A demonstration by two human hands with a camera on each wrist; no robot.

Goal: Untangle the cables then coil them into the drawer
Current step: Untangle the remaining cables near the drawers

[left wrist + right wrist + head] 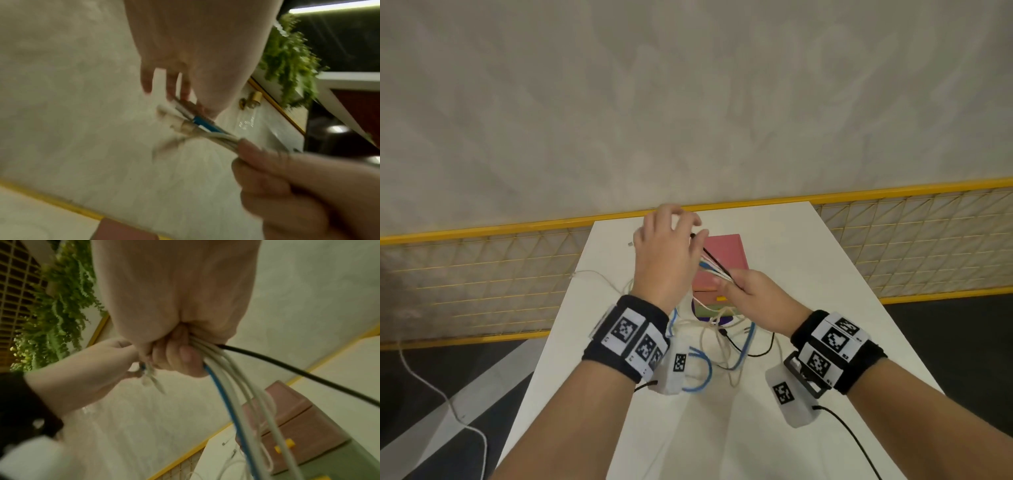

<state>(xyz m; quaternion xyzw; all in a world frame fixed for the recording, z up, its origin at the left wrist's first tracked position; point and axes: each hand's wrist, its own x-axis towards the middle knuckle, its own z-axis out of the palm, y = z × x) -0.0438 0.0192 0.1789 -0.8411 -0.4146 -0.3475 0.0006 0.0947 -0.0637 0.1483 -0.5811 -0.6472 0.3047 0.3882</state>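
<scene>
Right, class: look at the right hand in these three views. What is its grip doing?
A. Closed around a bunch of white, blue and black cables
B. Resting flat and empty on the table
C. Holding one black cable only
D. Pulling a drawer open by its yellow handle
A: in the right wrist view the right hand has its fingers curled round the bunch of cables, white, blue and black together.

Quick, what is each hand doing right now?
Left hand: fingertips pinch the plug ends of the cable bundle.
Right hand: fingers curled tight round the same bundle of white, blue and black cables.
</scene>
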